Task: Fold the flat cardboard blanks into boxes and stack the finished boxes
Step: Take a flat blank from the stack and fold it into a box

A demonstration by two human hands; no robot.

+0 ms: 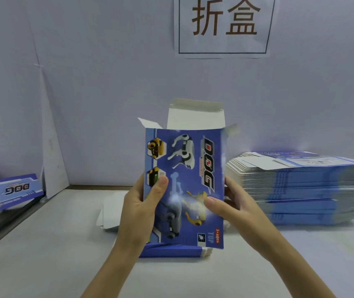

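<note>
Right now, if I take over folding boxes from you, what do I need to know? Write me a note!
The left hand and right hand both grip the blue box, upright over the table, thumbs on its printed front.
Its top flaps stand open; bottom end unclear.
Flat blanks: tall stack at right, loose blanks under the box.
A second box lies at far left.
Left to do: close this box, stack it, fold the rest.

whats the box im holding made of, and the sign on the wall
Box: thin cardboard, apparently; blue printed outside looks glossy from the glare patch, the raised flaps show plain matte white inside. Sign: likely plain white paper, dark printed characters, flat against the wall.
</note>
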